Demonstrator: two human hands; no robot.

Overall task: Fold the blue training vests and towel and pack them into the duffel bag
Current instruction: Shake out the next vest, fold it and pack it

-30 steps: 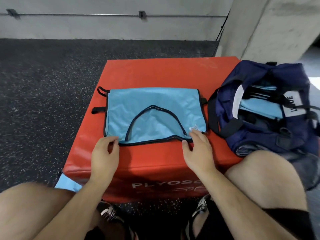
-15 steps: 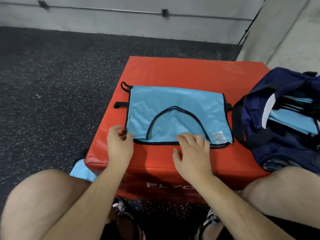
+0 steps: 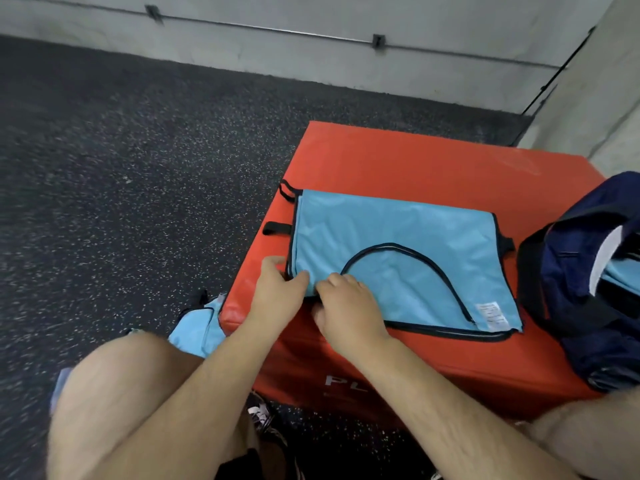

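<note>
A light blue training vest (image 3: 398, 258) with black trim lies folded flat on the red plyo box (image 3: 398, 161). My left hand (image 3: 277, 292) pinches the vest's near left corner, thumb on top of the cloth. Right beside it, my right hand (image 3: 346, 306) grips the near hem with curled fingers. The navy duffel bag (image 3: 581, 289) sits open at the box's right side, with light blue cloth (image 3: 623, 275) showing inside it. Another light blue piece (image 3: 197, 327) lies on the floor by the box's left near corner.
Dark speckled rubber flooring (image 3: 121, 168) stretches to the left and behind the box. A grey concrete wall (image 3: 311, 15) with a thin pipe runs along the back, and a concrete pillar (image 3: 595, 109) stands at the far right. My knees frame the near side.
My right hand slid left along the vest's near hem, from the right corner to beside my left hand. The view swung left, so the box and bag now sit further right.
</note>
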